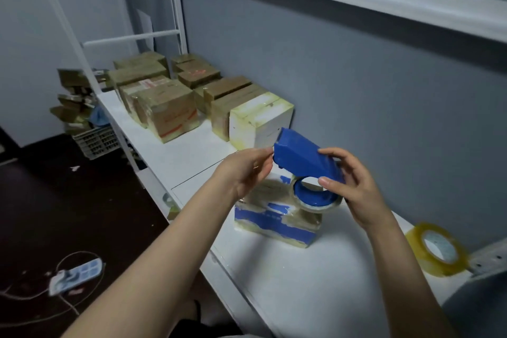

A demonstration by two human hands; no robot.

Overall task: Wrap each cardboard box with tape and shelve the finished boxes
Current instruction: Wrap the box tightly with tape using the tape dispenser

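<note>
Fingers of right hand [354, 189] curl round tape dispenser [299, 158] | left hand [247, 170] pinches nose | long axis slants up-left

Top of blue-and-white box [274, 221] hidden behind tape dispenser [299, 158], power strip [76, 273] blurred, shelved boxes [167, 111] print unreadable

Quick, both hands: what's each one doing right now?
Left hand: fingertips at the front end of the dispenser; whether it grips cannot be told.
Right hand: holding the dispenser.
</note>
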